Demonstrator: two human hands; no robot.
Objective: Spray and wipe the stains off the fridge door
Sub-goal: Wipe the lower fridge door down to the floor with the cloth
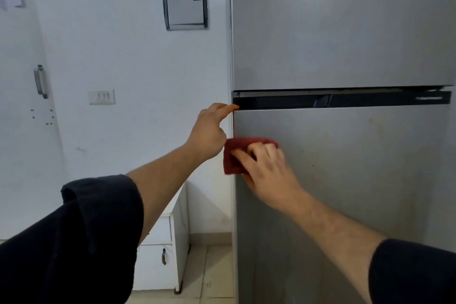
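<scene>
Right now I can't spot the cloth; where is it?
The red cloth is pressed under the right hand against the lower fridge door, near its upper left edge.

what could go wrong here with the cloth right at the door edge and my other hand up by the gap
1. The red cloth hangs past the lower fridge door's left edge, so the next stroke may slip off the panel.
2. The left hand's fingertip sits at the dark gap between the doors and might get pinched if the door shifts.
3. Faint marks to the right of the right hand look untouched and could be missed.
</scene>
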